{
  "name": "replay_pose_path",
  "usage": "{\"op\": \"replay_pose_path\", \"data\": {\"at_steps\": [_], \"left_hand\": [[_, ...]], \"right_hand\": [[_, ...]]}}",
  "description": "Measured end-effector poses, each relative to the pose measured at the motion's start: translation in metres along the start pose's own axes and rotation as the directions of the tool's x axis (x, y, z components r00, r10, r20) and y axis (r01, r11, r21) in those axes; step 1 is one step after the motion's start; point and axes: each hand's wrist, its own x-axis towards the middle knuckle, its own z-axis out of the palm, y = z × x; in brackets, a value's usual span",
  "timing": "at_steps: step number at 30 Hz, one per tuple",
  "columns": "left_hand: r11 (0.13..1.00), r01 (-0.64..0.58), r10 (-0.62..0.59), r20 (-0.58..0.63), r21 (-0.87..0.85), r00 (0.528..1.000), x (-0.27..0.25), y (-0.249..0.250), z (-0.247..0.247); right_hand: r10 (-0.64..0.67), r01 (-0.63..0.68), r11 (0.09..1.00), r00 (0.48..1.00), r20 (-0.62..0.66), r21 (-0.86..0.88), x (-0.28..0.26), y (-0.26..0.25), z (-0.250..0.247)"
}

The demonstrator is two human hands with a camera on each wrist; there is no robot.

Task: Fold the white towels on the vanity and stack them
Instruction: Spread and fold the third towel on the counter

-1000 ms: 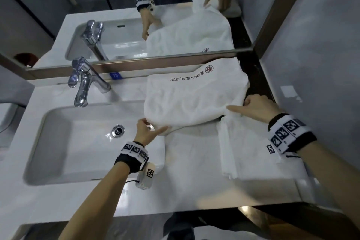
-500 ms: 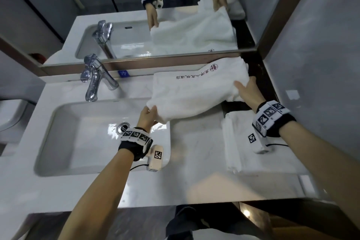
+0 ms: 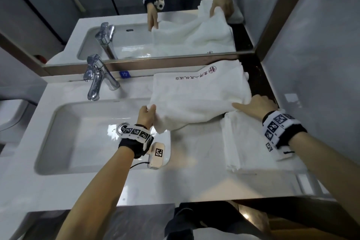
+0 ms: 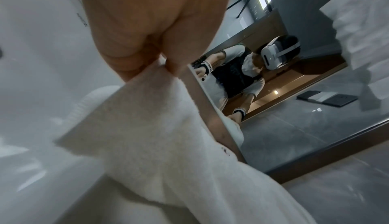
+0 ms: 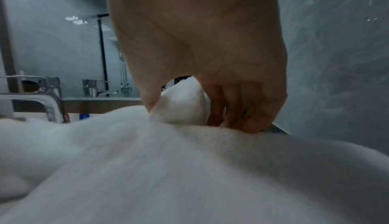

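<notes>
— Towel position? Hands?
— White towel (image 3: 198, 93) spread between both hands over the bench (image 3: 191, 161), right of the sink (image 3: 83, 138). Left hand (image 3: 146, 117) pinches its near-left corner; right hand (image 3: 257, 104) grips its right edge.
— Others?
— Folded towel (image 3: 251, 148) under the right wrist.

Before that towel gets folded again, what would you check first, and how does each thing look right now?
1. Left hand pinches the near-left corner of the printed towel: ok.
2. Right hand grips its right edge: ok.
3. Towel held flat, edges even: not ok, the near edge sags.
4. Folded stack waiting on the vanity: ok.
5. Towel clear of the faucet: ok.
6. Far edge aligned: cannot tell.
</notes>
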Motion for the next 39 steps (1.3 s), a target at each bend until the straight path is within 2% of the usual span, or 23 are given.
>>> {"op": "replay_pose_path", "data": {"at_steps": [3, 6, 8, 9, 11, 13, 16, 18, 20, 23, 27, 29, 31, 33, 34, 36, 38, 39], "left_hand": [[0.995, 0.082, -0.085, 0.066, 0.057, 0.994, -0.008, -0.021, 0.001], [0.944, 0.158, -0.221, 0.201, 0.289, 0.954, -0.019, -0.043, -0.003], [0.892, 0.121, -0.266, 0.289, 0.435, 0.920, -0.025, -0.056, -0.005], [0.875, 0.078, -0.250, 0.308, 0.478, 0.918, -0.027, -0.060, -0.006], [0.861, -0.027, -0.141, 0.290, 0.507, 0.947, -0.027, -0.060, -0.006], [0.905, -0.103, -0.009, 0.261, 0.413, 0.965, -0.026, -0.049, -0.007], [0.965, -0.166, 0.137, 0.152, 0.203, 0.979, -0.022, -0.014, -0.017], [0.974, -0.184, 0.175, 0.075, 0.132, 0.982, -0.016, 0.012, -0.027], [0.987, -0.144, 0.143, 0.016, 0.077, 0.990, -0.013, 0.036, -0.038], [0.984, -0.175, 0.176, 0.038, -0.017, 0.984, -0.015, 0.060, -0.050], [0.981, -0.191, 0.193, 0.089, -0.030, 0.977, -0.031, 0.072, -0.056], [0.991, -0.128, 0.131, 0.119, -0.027, 0.984, -0.035, 0.069, -0.062], [0.999, -0.024, 0.016, 0.165, 0.047, 0.986, -0.037, 0.061, -0.066], [0.977, 0.054, -0.100, 0.226, 0.205, 0.969, -0.038, 0.048, -0.066], [0.943, 0.072, -0.157, 0.244, 0.324, 0.957, -0.039, 0.040, -0.064], [0.817, 0.097, -0.294, 0.266, 0.568, 0.918, -0.036, 0.021, -0.059], [0.687, 0.120, -0.433, 0.272, 0.716, 0.860, -0.034, 0.003, -0.051], [0.652, 0.115, -0.456, 0.266, 0.750, 0.849, -0.030, -0.007, -0.047]], "right_hand": [[-0.025, 0.025, 1.000, 0.997, -0.072, -0.007, -0.007, -0.001, 0.012], [-0.015, 0.022, 0.997, 0.996, -0.085, 0.073, -0.013, -0.001, 0.016], [-0.003, 0.008, 0.994, 0.999, -0.053, 0.107, -0.016, -0.002, 0.018], [0.003, 0.004, 0.992, 0.998, -0.055, 0.129, -0.016, -0.002, 0.019], [0.005, 0.020, 0.973, 0.994, -0.109, 0.229, -0.013, -0.004, 0.022], [0.013, 0.074, 0.899, 0.981, -0.195, 0.431, -0.008, -0.005, 0.022], [0.064, 0.134, 0.675, 0.969, -0.239, 0.725, 0.005, -0.007, 0.008], [0.072, 0.145, 0.552, 0.973, -0.220, 0.821, 0.012, -0.008, -0.008], [0.053, 0.164, 0.512, 0.974, -0.221, 0.844, 0.016, -0.008, -0.029], [-0.005, 0.192, 0.551, 0.974, -0.226, 0.812, 0.015, -0.001, -0.059], [-0.090, 0.274, 0.618, 0.956, -0.280, 0.737, 0.002, 0.018, -0.084], [-0.110, 0.282, 0.633, 0.955, -0.277, 0.721, -0.004, 0.027, -0.089], [-0.130, 0.273, 0.668, 0.959, -0.253, 0.692, -0.009, 0.035, -0.087], [-0.159, 0.235, 0.784, 0.971, -0.180, 0.575, -0.012, 0.044, -0.078], [-0.163, 0.197, 0.839, 0.980, -0.111, 0.507, -0.014, 0.050, -0.071], [-0.122, 0.085, 0.911, 0.990, 0.067, 0.404, -0.016, 0.062, -0.054], [-0.050, 0.002, 0.969, 0.981, 0.189, 0.249, -0.018, 0.070, -0.041], [-0.020, -0.015, 0.987, 0.977, 0.210, 0.161, -0.017, 0.072, -0.037]]}}
